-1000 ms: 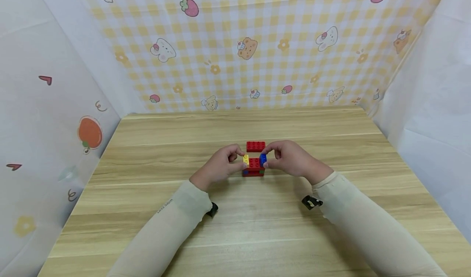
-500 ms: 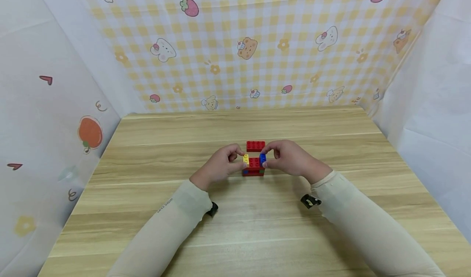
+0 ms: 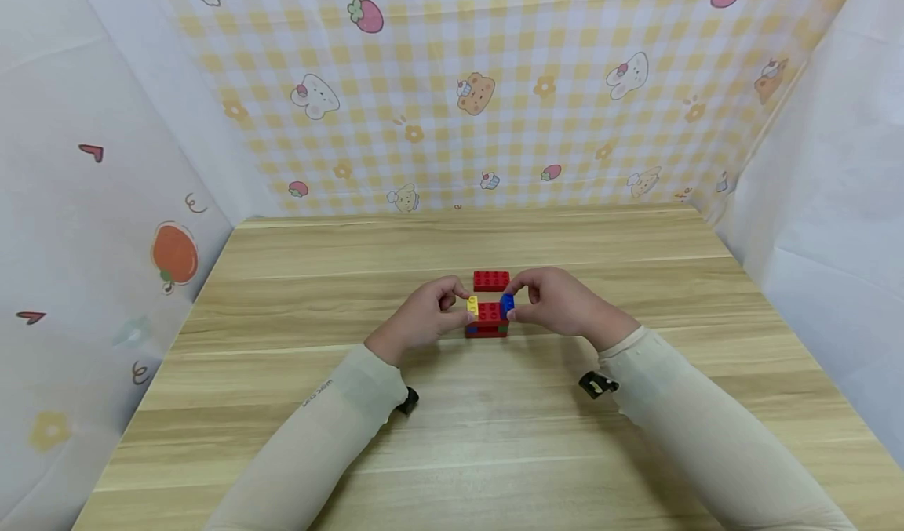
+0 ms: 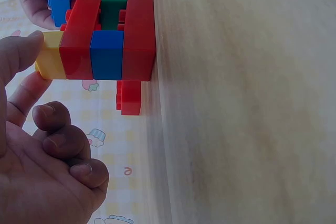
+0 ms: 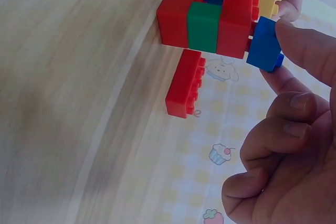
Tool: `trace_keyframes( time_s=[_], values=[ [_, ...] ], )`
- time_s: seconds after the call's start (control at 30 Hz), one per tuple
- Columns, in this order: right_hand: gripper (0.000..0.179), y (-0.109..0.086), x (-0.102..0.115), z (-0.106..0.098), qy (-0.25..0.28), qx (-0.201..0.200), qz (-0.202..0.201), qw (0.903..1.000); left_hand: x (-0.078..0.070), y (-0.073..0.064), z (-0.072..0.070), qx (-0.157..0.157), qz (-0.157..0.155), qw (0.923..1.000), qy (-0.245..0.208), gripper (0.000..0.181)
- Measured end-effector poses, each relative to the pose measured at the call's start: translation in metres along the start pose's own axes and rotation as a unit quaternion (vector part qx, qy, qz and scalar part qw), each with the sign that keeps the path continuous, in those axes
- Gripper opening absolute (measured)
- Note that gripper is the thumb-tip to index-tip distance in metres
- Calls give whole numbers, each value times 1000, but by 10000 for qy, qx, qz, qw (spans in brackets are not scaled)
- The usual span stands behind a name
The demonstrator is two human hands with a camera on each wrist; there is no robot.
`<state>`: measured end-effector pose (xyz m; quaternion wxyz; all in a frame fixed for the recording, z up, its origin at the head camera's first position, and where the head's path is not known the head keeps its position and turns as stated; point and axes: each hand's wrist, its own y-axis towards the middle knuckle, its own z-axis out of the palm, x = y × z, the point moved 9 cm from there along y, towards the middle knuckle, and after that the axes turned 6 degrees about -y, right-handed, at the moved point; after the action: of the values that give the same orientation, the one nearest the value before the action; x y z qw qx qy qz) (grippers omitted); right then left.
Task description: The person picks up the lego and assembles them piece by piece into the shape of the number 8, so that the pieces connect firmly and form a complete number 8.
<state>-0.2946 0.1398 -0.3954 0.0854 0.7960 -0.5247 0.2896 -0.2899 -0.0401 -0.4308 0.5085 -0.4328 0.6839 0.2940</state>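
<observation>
My left hand [image 3: 424, 311] pinches a yellow brick [image 4: 51, 56] between thumb and index finger; it sits flush on the left end of the upper red brick [image 4: 80, 35]. With thumb and index finger my right hand [image 3: 558, 303] pinches a blue brick [image 5: 264, 44] at the other end of that red brick. In the right wrist view this blue brick is slightly tilted, with studs showing beneath it. Below the upper red brick, a second blue brick [image 4: 107, 55] and a green brick [image 5: 203, 26] stand as two supports on a lower red brick [image 4: 139, 36].
Behind the stack, a separate red brick [image 3: 490, 281] lies on the wooden table [image 3: 480, 437]. A yellow checked cloth [image 3: 438, 139] hangs at the table's back edge, and white sheets [image 3: 833, 201] line the sides.
The blue brick in my right hand shifts slightly right at the end of the red brick. The left hand and the yellow brick stay in place.
</observation>
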Motion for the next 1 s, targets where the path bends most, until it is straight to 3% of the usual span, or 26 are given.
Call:
trace_keyframes(
  time_s=[1.0],
  values=[
    [28,1,3,4,109,-14,-66,9999,-1,1,1,39,84,10000,-2,13]
  ],
)
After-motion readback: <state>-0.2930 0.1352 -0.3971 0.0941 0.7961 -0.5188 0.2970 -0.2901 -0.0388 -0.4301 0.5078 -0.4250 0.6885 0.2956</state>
